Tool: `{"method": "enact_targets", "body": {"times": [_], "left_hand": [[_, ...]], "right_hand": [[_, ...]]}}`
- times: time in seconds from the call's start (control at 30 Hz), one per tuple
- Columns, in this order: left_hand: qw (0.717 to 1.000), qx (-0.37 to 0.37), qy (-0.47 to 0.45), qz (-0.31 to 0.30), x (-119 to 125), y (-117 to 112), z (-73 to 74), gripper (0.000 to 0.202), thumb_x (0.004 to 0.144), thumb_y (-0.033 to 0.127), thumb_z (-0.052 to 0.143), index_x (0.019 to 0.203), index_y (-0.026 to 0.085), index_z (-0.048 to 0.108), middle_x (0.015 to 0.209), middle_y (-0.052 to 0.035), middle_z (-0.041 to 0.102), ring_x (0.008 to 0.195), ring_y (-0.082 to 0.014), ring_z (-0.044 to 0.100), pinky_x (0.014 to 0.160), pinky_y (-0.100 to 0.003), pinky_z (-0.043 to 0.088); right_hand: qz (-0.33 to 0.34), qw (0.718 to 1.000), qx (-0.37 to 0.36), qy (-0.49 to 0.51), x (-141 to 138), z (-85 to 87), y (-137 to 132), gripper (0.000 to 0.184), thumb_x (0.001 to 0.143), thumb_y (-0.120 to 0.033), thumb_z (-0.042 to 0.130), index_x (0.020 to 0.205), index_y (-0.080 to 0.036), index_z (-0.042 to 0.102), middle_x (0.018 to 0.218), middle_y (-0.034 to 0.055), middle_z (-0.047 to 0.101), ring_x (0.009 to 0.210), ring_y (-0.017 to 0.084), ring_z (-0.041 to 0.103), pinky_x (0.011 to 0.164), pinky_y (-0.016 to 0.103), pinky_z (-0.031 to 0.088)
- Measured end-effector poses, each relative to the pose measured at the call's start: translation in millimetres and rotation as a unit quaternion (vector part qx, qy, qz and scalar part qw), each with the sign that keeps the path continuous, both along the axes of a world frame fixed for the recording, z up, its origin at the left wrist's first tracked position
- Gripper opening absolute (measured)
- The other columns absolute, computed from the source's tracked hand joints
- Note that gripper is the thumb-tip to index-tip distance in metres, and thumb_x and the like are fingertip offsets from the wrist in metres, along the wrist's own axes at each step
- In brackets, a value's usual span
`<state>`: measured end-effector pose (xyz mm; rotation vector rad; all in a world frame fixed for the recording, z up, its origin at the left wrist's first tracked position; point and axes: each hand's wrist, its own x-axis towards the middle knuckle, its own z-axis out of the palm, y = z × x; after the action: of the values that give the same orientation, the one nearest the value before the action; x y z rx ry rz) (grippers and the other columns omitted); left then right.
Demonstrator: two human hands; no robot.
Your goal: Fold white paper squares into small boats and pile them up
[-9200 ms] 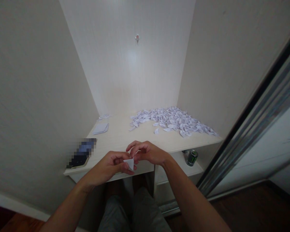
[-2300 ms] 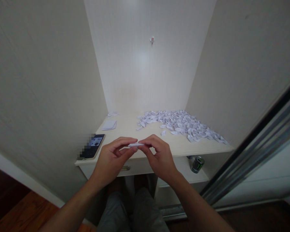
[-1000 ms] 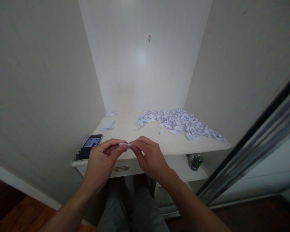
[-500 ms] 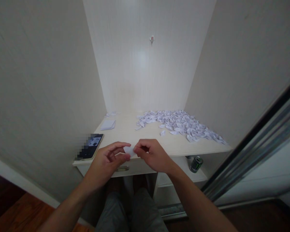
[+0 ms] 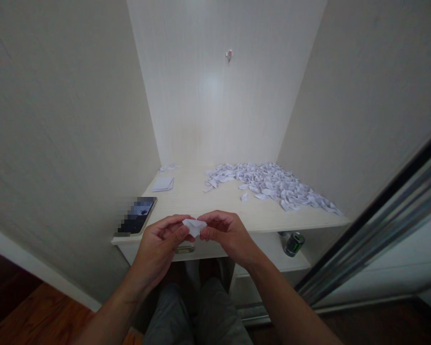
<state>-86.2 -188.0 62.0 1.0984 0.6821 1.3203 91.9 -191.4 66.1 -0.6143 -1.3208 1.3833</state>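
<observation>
Paper piece [image 5: 194, 227], white, creased, was pinched by left hand [image 5: 161, 243] and right hand [image 5: 226, 235] (folding, seemingly, in hand); the next move probably called for careful pressing.

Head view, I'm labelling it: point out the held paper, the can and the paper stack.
Held paper [image 5: 194, 227]: head view, its folded face.
Can [image 5: 293, 245]: head view, its side.
Paper stack [image 5: 162, 184]: head view, its top sheet.

Trousers [image 5: 219, 314]: we list one pair, grey, creased.
Forearms [image 5: 287, 297]: bare, we note.
Left hand [image 5: 160, 245], right hand [image 5: 230, 235]: bare.
Feet [image 5: 209, 270]: in shadow, details unclear to us.
</observation>
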Motion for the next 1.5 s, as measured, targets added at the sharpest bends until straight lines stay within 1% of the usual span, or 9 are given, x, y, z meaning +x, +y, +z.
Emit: {"method": "enact_targets", "body": {"times": [0.1,0.2,0.33,0.57,0.73,0.87,1.1,1.33,1.5], "left_hand": [[1.0,-0.01,-0.027,-0.004,2,0,-2.1,0.025,0.067,0.03,0.088,0.087,0.018,0.077,0.075,-0.0019,0.072,0.063,-0.0107,0.066,0.062,-0.02,0.054],[0.998,-0.008,-0.048,-0.032,3,-1,-3.5,0.018,0.07,0.029,0.086,0.079,0.016,0.076,0.078,-0.0014,0.071,0.067,-0.01,0.065,0.063,-0.019,0.054],[0.995,-0.03,-0.072,-0.06,3,-1,-2.1,0.016,0.073,0.027,0.084,0.083,0.018,0.075,0.084,-0.0027,0.071,0.073,-0.0124,0.066,0.063,-0.02,0.054],[0.987,-0.065,-0.037,-0.143,-4,1,2.0,0.02,0.079,0.03,0.078,0.086,0.013,0.073,0.072,-0.0045,0.067,0.063,-0.0128,0.062,0.051,-0.02,0.052],[0.983,-0.085,0.005,-0.165,-9,2,3.6,0.017,0.077,0.028,0.08,0.085,0.014,0.073,0.071,-0.0036,0.066,0.061,-0.0123,0.061,0.045,-0.018,0.051],[0.983,-0.089,0.05,-0.15,-11,3,5.7,0.019,0.074,0.028,0.082,0.085,0.015,0.075,0.073,-0.0048,0.068,0.065,-0.0146,0.063,0.046,-0.02,0.054],[0.989,-0.077,0.096,-0.082,-9,3,9.2,0.024,0.069,0.033,0.085,0.081,0.014,0.077,0.072,-0.0061,0.07,0.066,-0.0164,0.065,0.053,-0.025,0.059],[0.983,-0.099,0.102,-0.115,-16,3,7.3,0.025,0.069,0.034,0.085,0.082,0.014,0.077,0.074,-0.0068,0.073,0.065,-0.0151,0.066,0.058,-0.027,0.06],[0.991,-0.063,0.116,-0.009,-7,0,7.6,0.029,0.062,0.035,0.089,0.078,0.014,0.076,0.074,-0.0068,0.074,0.064,-0.0177,0.068,0.059,-0.031,0.062]], "right_hand": [[-0.017,0.999,-0.022,0.025,-5,-8.8,-1,0.022,0.073,-0.032,0.082,0.088,-0.019,0.073,0.07,-0.0018,0.066,0.064,0.011,0.056,0.064,0.025,0.043],[-0.013,0.997,-0.05,0.056,-11,-15.5,-1,0.024,0.074,-0.036,0.082,0.085,-0.018,0.07,0.07,-0.0019,0.064,0.062,0.01,0.053,0.061,0.024,0.039],[-0.012,0.993,-0.078,0.084,-18,-16.5,-3,0.031,0.073,-0.042,0.082,0.083,-0.017,0.069,0.073,0.0,0.066,0.064,0.01,0.055,0.062,0.025,0.04],[0.032,0.986,-0.128,0.105,-18,-11.1,-8,0.03,0.074,-0.04,0.082,0.079,-0.016,0.066,0.071,-0.0002,0.066,0.063,0.01,0.056,0.062,0.024,0.039],[0.042,0.983,-0.146,0.104,-16,-12.3,-8,0.031,0.071,-0.039,0.084,0.077,-0.016,0.065,0.068,-0.0009,0.064,0.06,0.009,0.054,0.06,0.023,0.038],[0.028,0.985,-0.153,0.074,-15,-12.2,-7,0.032,0.069,-0.039,0.086,0.077,-0.016,0.065,0.066,-0.0013,0.063,0.057,0.009,0.052,0.057,0.022,0.037],[-0.019,0.993,-0.116,0.005,-13,-12.1,-3,0.033,0.069,-0.043,0.084,0.074,-0.016,0.066,0.062,-0.0026,0.06,0.054,0.008,0.047,0.054,0.023,0.036],[-0.011,0.995,-0.082,-0.053,-7,-8.5,-3,0.03,0.072,-0.043,0.082,0.081,-0.016,0.071,0.066,0.0,0.066,0.06,0.011,0.055,0.056,0.024,0.038],[-0.075,0.994,-0.027,-0.072,-8,-7.7,-1,0.026,0.075,-0.041,0.079,0.081,-0.017,0.071,0.071,0.0003,0.068,0.063,0.012,0.057,0.062,0.026,0.044]]}}
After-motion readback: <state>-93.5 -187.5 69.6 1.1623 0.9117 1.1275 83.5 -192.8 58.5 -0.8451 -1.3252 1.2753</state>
